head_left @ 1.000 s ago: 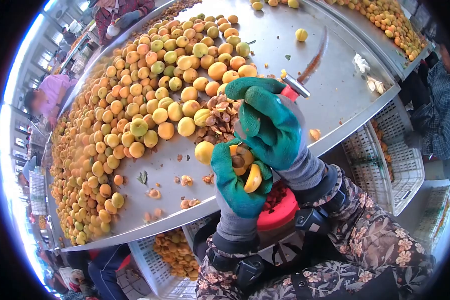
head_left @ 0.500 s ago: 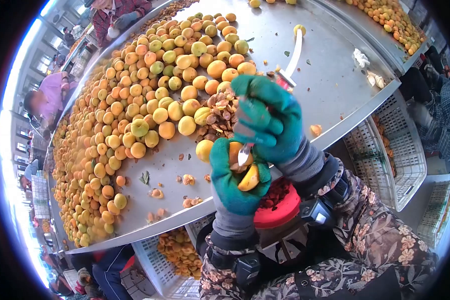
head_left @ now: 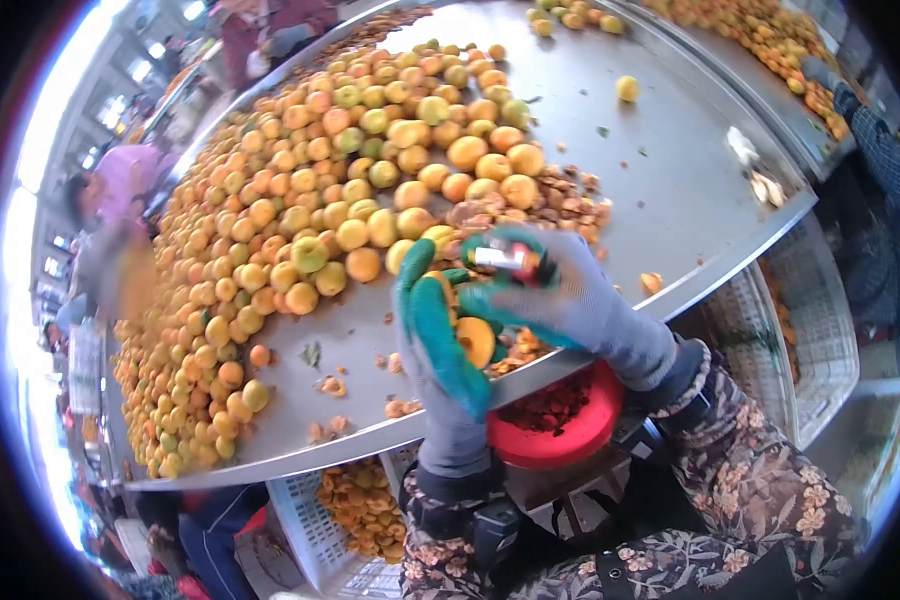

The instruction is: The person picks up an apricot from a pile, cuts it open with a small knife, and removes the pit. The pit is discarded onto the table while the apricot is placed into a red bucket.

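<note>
In a green-coated glove, my left hand (head_left: 438,335) holds a cut-open apricot (head_left: 476,341), its orange flesh facing up, against the palm. The fingers stand fairly straight around it. My right hand (head_left: 520,285), gloved the same way and blurred by motion, is closed around a small hand tool (head_left: 510,259) whose white, red and dark end shows above the fist. Its working tip is hidden. Both hands are close together over the table's near edge. Just beyond them lie a pile of apricot stones (head_left: 560,200) and the heap of whole apricots (head_left: 300,215).
A red basin (head_left: 560,440) with dark scraps sits below the table edge. White crates (head_left: 310,520) with apricot pieces stand under the metal table (head_left: 670,180). White crumpled gloves (head_left: 755,165) lie at right. Other people work around the table.
My right hand has turned, so the metal tip and long white handle seen before are hidden. My left fingers have straightened, and the apricot shows more cut flesh. The view has shifted.
</note>
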A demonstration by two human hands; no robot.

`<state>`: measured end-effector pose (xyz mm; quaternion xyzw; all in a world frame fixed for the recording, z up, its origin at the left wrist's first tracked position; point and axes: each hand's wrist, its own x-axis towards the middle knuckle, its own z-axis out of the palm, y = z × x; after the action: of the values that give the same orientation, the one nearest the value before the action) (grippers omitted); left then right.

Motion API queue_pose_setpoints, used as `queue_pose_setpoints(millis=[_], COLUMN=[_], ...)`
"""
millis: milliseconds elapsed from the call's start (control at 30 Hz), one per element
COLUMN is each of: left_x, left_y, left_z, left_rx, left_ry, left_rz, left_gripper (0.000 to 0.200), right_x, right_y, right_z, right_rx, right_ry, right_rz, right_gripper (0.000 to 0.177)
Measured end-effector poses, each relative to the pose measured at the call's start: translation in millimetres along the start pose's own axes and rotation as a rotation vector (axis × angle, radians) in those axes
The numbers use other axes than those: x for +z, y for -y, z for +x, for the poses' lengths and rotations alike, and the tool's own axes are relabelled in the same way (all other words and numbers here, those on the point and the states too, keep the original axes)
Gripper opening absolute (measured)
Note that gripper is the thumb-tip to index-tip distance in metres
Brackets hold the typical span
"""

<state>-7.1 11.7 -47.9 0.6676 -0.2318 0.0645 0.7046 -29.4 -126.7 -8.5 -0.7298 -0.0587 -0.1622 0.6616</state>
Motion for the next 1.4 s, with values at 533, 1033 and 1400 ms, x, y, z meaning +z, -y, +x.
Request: queue_pose_setpoints(millis=[533,1033,1400], left_x=[-40.6,-48.5,-194.0], left_y=[13.7,37.8,-115.6], left_z=[-5.0,-8.0,-75.0], left_rx=[0.159,0.256,-0.273], left_ry=[-0.108,-0.130,-0.107], left_rz=[-0.294,0.265,0.869], left_gripper=[0.039,0.046,0.033], right_x=[9.8,0.0,28.2], right_y=[-41.5,-55.1,-24.1], right_z=[-6.5,-5.0,-5.9], right_rx=[0.371,-0.085,0.451], right_ry=[-0.068,0.176,0.272], right_rz=[0.050,-0.347,0.079], right_gripper=[0.023,0.028,0.026])
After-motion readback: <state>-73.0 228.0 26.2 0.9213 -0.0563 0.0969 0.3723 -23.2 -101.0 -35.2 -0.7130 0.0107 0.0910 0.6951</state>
